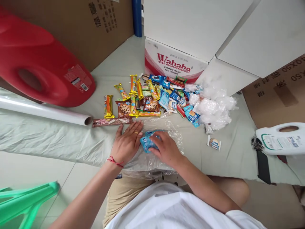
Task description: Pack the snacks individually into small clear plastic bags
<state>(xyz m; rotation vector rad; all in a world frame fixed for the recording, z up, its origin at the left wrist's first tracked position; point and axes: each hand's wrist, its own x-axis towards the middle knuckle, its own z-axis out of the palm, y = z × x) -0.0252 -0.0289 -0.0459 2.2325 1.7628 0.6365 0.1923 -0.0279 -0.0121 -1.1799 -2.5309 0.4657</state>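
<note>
My left hand (127,141) lies flat, fingers stretched out, on a clear plastic bag (152,163) near the cloth's front edge. Its fingertips come close to a long brown snack packet (111,121). My right hand (168,149) curls its fingers round light-blue snack packets (146,143), which rest on the same plastic. Just beyond both hands spreads a pile of wrapped snacks: yellow-wrapped bars (108,106), brown cookie packets (124,109) and blue packets (192,115). A small white-and-blue packet (213,143) lies apart to the right.
Crumpled clear plastic bags (214,106) sit right of the pile. Behind stands a Wahaha carton (175,60). At left are a red jug (47,60) and a plastic film roll (45,108); at right, a white bottle (283,140) and a black phone-like object (263,167). A green stool (28,200) stands below left.
</note>
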